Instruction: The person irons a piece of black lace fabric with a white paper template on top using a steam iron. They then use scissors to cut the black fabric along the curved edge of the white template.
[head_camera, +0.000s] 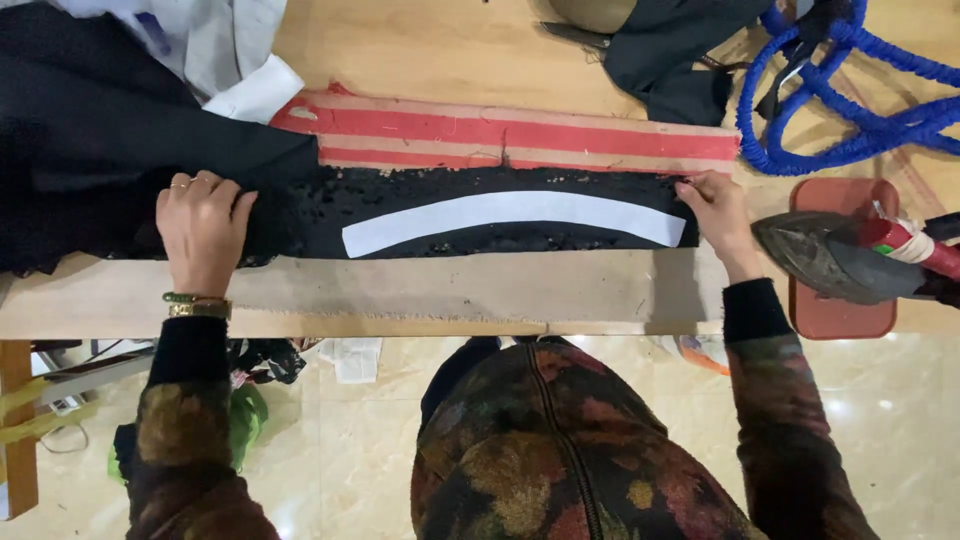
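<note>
- Table (420, 45): I see pale wood, its near edge crossing the whole view, tiled floor below it.
- Black cloth (90, 150): big dark heap at far left; it runs on rightward as a strip.
- Board (400, 290): long pale plank lying along the near table edge, under the strip.
- Strip (500, 185): black sequinned fabric laid flat lengthwise on the board, spanning from one hand to the other.
- Red band (520, 135): red-and-tan striped piece just behind the strip, touching its far edge.
- White piece (515, 215): long, shallow arc, flat on the middle of the strip, ends dipping toward me.
- Hose (850, 100): blue coiled loops, far right, by a dark garment (670, 60).
- Iron (830, 255): sits on a red pad (840, 310) just right of the board, sole turned toward the strip; handle end is red and white.
- Left hand (203, 232): palm down on the strip's left end where it meets the heap, fingers together and flat, pressing, gripping nothing. Rings and bracelets on it.
- Right hand (718, 215): at the strip's right end, fingertips pinched narrow on the fabric's corner, near the iron but not touching it.
- White scraps (262, 92): far left, behind the heap.
</note>
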